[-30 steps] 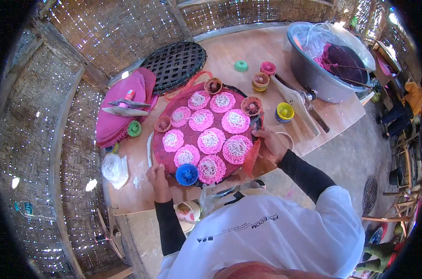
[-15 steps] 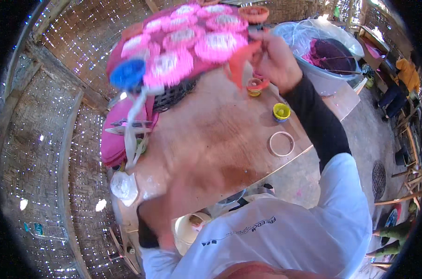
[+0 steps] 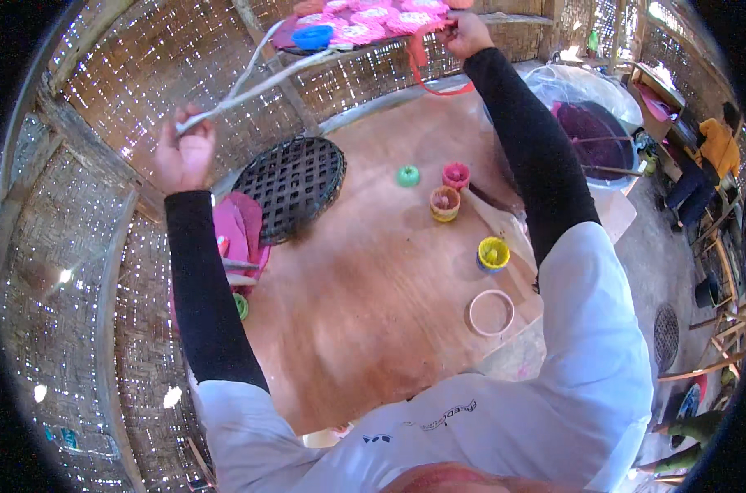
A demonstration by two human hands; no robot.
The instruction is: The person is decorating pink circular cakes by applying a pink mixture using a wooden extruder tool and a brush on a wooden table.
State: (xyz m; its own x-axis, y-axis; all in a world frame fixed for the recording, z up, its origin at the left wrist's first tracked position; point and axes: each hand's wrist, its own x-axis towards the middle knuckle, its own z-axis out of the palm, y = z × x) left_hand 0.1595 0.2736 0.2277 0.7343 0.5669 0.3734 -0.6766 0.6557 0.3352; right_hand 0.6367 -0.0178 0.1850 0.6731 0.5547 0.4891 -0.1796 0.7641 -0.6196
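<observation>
Both my arms reach up and forward in black sleeves. My left hand (image 3: 188, 152) is closed on the end of a long white strap (image 3: 262, 85), which runs up to a raised tray (image 3: 284, 35). Pink-and-white round pieces (image 3: 358, 33), with a blue one (image 3: 313, 37) among them, cover the tray at the far edge of view. At its right end, my right hand (image 3: 469, 35) is closed on a red strap (image 3: 416, 53) that hangs in a loop. Whether those fingers also grip the tray's rim, I cannot tell.
A black lattice tray (image 3: 291, 189) lies on the wooden table (image 3: 373, 271), beside pink folded cloth (image 3: 245, 222). Small green (image 3: 408, 176), pink (image 3: 457, 174), orange (image 3: 444, 205) and yellow (image 3: 494, 255) cups stand rightward, near a ring (image 3: 491, 313). Beyond are a purple-filled basin (image 3: 591, 135) and a person (image 3: 710, 156).
The loaded tray has moved up and away, uncovering the lattice tray and more cups. My left hand has risen from near my body to the white strap. My right hand has moved farther forward.
</observation>
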